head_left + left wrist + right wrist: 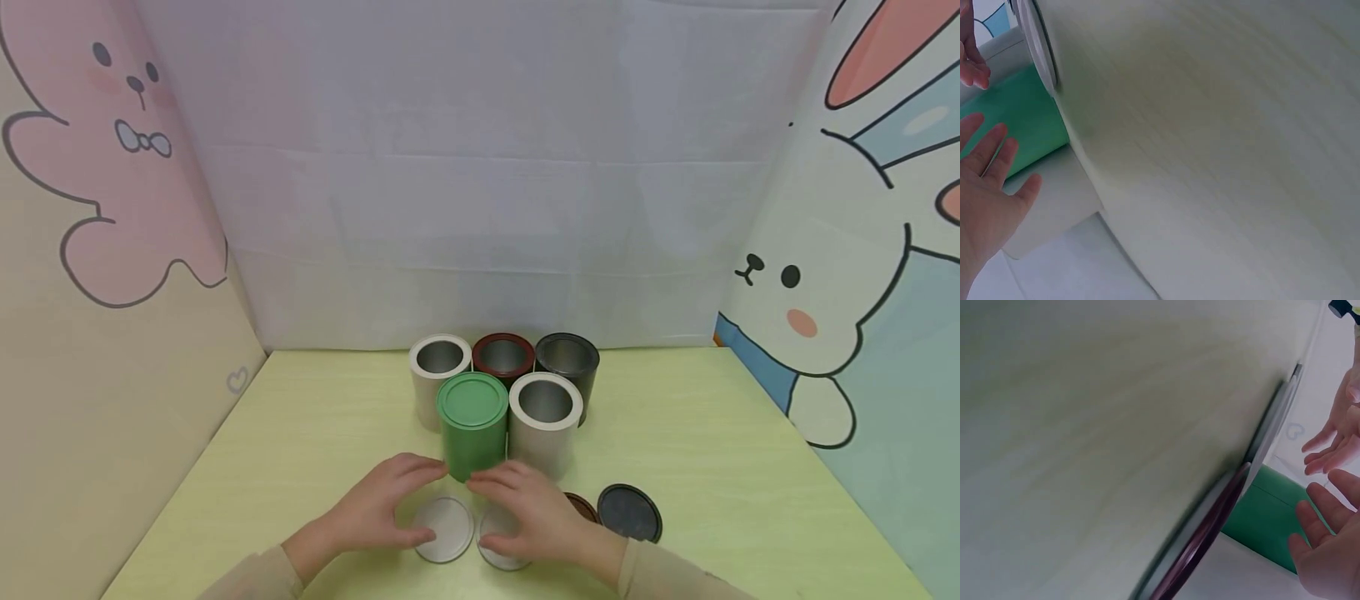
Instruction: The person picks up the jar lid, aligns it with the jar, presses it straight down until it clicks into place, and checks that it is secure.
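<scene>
Hands: left (375, 504) and right (528, 508) spread, empty, beside green can (472, 429)
Done: 1 can lidded
Left: 4 cans open, lids (446, 529) on surface (750, 467)

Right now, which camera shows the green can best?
The head view: the whole green can stands upright with its lid on, between both hands. The left wrist view shows only a slice of its side, and the right wrist view another slice.

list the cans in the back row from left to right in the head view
white can → dark red can → black can
</scene>
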Available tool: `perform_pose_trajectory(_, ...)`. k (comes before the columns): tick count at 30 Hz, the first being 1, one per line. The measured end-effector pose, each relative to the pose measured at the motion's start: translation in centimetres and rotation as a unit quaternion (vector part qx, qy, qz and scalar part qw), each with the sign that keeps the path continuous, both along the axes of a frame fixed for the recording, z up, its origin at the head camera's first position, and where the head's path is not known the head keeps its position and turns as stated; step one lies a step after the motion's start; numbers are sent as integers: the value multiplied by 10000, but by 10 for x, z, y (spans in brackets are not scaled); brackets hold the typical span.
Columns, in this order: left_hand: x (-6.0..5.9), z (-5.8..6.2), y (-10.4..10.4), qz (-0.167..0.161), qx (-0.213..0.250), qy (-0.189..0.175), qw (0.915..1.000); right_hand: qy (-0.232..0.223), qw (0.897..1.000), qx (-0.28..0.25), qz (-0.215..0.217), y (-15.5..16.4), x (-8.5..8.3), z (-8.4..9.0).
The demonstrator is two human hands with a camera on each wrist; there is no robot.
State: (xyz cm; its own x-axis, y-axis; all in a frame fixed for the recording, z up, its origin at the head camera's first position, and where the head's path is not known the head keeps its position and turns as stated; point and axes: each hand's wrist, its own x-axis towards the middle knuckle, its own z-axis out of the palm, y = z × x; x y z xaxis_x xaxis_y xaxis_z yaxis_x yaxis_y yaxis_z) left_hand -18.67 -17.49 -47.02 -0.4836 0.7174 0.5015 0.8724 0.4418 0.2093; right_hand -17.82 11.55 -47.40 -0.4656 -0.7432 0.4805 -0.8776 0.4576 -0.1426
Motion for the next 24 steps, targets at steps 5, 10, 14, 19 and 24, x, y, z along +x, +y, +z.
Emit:
perform_pose_trajectory(5,1,-5,-1,18,-301,82,9995,-79,9994,341,-87,-4,0,-3)
perform_pose_trajectory(10,2,-9,-2,149,-561,57,9983,-143,9985,518,-98,-7,1,-8)
perform_pose_trajectory(14,1,-13,-3,206,-706,12,9973,-224,9966,739,-281,-10,2,-11)
perform_pose_trajectory(19,0,-18,-5,209,-836,56,9963,-207,9952,890,-358,-14,4,-15)
perform_pose_trajectory(24,-2,-22,-7,87,-796,165,9967,-109,9941,1016,-351,-16,4,-16)
